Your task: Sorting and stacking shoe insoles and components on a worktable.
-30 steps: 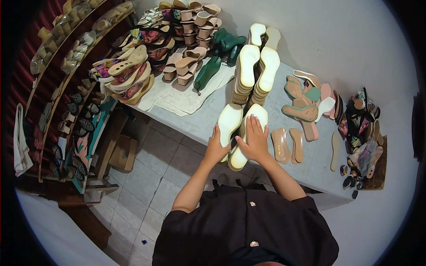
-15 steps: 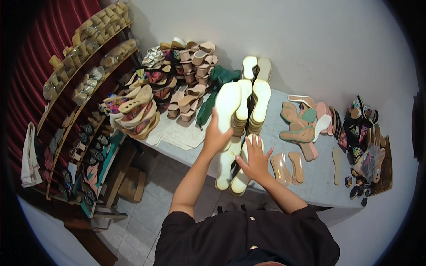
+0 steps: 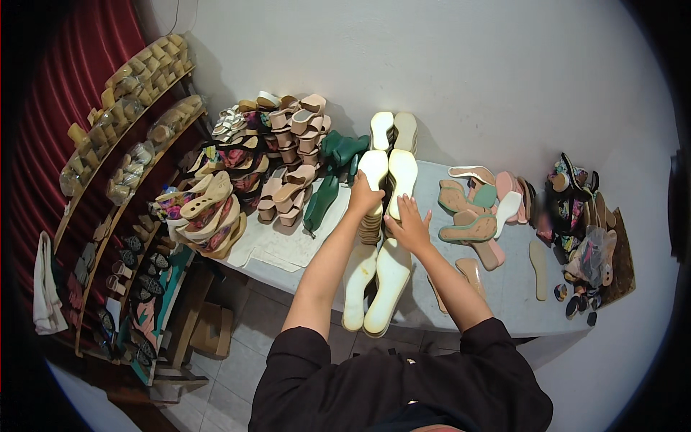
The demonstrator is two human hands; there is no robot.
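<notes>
The left hand (image 3: 367, 196) had moved with a pale sole to the middle left stack (image 3: 373, 165), twelve o'clock from the near stacks (image 3: 389, 275), thumb and fingers straddling the top sole, how firmly could not be told. The right hand (image 3: 410, 227), fingers loosely spread and gripping nothing visible, had followed to the middle right stack (image 3: 403, 170), so handling seemed to have shifted to that pair.
</notes>
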